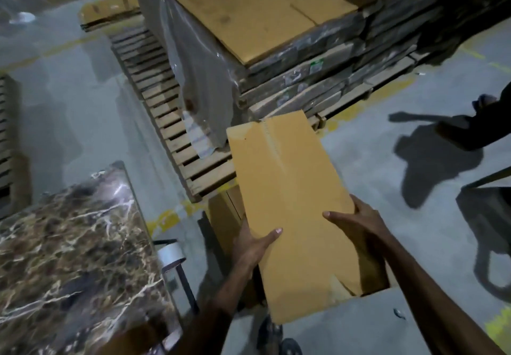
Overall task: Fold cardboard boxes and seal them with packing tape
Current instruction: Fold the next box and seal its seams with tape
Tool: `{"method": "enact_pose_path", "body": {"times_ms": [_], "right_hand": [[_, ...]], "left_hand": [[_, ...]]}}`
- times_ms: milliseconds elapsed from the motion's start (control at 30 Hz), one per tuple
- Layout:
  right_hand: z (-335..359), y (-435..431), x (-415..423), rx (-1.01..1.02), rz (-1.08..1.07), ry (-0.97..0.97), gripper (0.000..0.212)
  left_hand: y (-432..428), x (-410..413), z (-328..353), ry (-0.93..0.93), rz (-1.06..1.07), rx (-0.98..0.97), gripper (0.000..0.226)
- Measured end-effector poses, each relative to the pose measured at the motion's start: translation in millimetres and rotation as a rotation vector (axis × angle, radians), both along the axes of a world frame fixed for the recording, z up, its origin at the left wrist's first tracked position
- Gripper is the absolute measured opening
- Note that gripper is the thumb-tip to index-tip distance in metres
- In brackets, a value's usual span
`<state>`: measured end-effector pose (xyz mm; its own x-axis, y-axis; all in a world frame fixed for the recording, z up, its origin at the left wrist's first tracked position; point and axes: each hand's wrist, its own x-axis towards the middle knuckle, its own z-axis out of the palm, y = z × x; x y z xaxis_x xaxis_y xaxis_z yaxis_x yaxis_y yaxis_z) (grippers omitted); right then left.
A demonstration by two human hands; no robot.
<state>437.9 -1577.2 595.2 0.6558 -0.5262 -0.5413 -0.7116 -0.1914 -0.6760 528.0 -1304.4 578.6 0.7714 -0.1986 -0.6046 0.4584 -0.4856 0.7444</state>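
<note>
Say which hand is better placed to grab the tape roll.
Left, probably: the left hand grips the cardboard box on the side nearest the tape roll; the right hand holds the far edge.

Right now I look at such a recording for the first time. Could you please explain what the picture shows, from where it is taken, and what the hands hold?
There is no machine: a person works with bare hands. The one picture comes from a camera worn on the head, looking forward and down. The left hand and the right hand grip a flattened cardboard box by its long edges, thumbs on top. At the left, what looks like a roll of packing tape sits beside a marble-patterned surface. Ahead, a wooden pallet carries a stack of flat cardboard, partly wrapped in plastic film.
</note>
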Motion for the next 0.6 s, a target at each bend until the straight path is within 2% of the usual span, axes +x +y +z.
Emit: {"method": "enact_pose_path", "body": {"times_ms": [100, 233, 333, 433, 500, 600], "right_hand": [[-62.6, -34.7, 12.8, 0.008, 0.015, 0.029, 0.081], [-140.1, -85.4, 40.2, -0.031, 0.081, 0.079, 0.080], [-193.3, -115.8, 62.0, -0.059, 0.134, 0.099, 0.085], [-235.1, -132.8, 76.2, -0.039, 0.154, 0.111, 0.105], [-259.2, -141.4, 78.7, -0.052, 0.158, 0.119, 0.121], [-285.5, -147.5, 79.9, -0.059, 0.139, 0.111, 0.133]], "left_hand": [[-32.6, 11.1, -66.0, 0.040, -0.038, -0.006, 0.101], [-72.2, 19.9, -152.0, 0.076, -0.011, -0.003, 0.121], [-94.0, 21.4, -210.2, 0.117, 0.000, 0.000, 0.123], [-106.3, 19.9, -248.5, 0.173, 0.004, -0.021, 0.133], [-111.6, 18.9, -268.0, 0.194, -0.012, -0.021, 0.127], [-120.7, 17.2, -288.4, 0.217, -0.039, 0.009, 0.113]]}}
